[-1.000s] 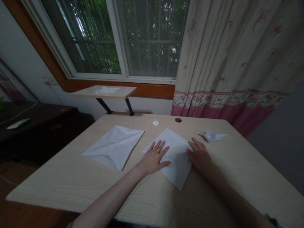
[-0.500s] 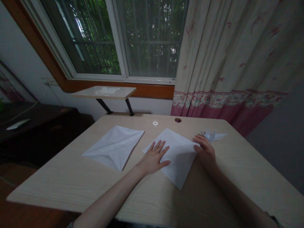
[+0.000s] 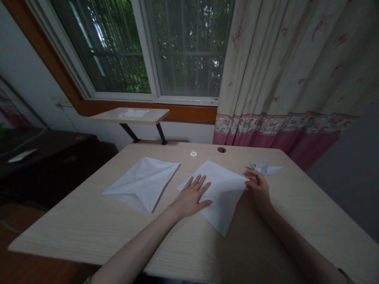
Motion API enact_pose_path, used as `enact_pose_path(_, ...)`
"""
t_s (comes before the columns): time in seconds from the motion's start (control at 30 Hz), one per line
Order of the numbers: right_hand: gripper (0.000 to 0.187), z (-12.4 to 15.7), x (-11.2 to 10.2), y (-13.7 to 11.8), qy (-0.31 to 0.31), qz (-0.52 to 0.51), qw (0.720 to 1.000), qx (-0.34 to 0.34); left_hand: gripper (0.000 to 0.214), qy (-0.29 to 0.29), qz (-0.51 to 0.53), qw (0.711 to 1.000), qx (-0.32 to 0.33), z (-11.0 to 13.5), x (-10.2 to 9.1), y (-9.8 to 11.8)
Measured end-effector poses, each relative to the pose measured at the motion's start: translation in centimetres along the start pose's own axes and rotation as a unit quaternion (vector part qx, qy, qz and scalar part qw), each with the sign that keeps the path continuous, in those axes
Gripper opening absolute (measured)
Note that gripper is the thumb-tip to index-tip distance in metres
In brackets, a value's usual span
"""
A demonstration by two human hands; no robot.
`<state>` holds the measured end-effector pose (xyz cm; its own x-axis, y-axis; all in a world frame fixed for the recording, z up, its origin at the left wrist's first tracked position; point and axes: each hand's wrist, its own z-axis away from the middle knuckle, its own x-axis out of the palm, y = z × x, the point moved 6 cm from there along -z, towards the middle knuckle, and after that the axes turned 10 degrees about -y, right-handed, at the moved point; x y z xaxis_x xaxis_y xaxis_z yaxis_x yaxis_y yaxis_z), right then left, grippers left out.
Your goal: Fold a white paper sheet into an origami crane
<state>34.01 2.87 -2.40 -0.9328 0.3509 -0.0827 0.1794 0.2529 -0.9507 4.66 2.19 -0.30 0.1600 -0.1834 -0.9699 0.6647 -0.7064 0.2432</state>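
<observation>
A square white sheet of paper (image 3: 223, 189) lies on the desk in front of me, turned so one corner points toward me. My left hand (image 3: 192, 197) rests flat on its left part, fingers spread. At the sheet's right corner, my right hand (image 3: 258, 189) has its thumb and fingertips pinched together on the paper. Just beyond that hand sits a folded paper crane (image 3: 265, 169). To the left lies another white sheet (image 3: 142, 183), marked with creases and slightly raised along its right edge.
The pale wooden desk (image 3: 89, 225) has a round cable hole (image 3: 222, 150) near its back edge. A small raised shelf (image 3: 130, 115) at the back left carries some white paper. Behind are a window and a long curtain (image 3: 278, 98).
My right hand has shifted slightly right at the sheet's corner, its fingers drawn closer together. My left hand and the other papers have stayed in place.
</observation>
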Motion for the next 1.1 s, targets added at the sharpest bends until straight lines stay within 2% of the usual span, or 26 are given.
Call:
enact_pose_path(0.2,0.058,0.2,0.1,0.4,0.035,-0.017,0.999,0.001,0.067,-0.007,-0.002,1.000,-0.002,0.1,-0.2,0.1)
enact_pose_path(0.37,0.049,-0.1,0.8,0.2,-0.031,-0.034,0.999,0.009,0.067,0.002,-0.002,1.000,-0.001,0.1,-0.1,0.0)
enact_pose_path(0.53,0.038,0.4,1.6,-1.0,-0.074,-0.045,0.996,0.029,0.069,0.006,-0.007,1.000,-0.001,0.1,-0.1,0.1)
enact_pose_path(0.73,0.034,1.5,3.0,-2.6,-0.122,-0.140,0.980,0.077,0.078,-0.001,-0.016,0.999,-0.029,0.1,-0.5,0.6)
enact_pose_path(0.87,0.035,2.2,3.8,-3.9,-0.159,-0.128,0.978,0.047,0.087,-0.004,-0.018,0.999,-0.029,0.0,-0.6,1.0)
enact_pose_path(1.0,0.039,2.9,4.7,-6.1,-0.200,-0.092,0.975,-0.004,0.092,-0.006,-0.014,0.999,-0.028,0.0,-0.5,1.1)
enact_pose_path(1.1,0.040,3.4,5.4,-7.6,-0.245,-0.072,0.967,-0.018,0.096,-0.006,-0.012,1.000,-0.026,0.1,-0.5,1.1)
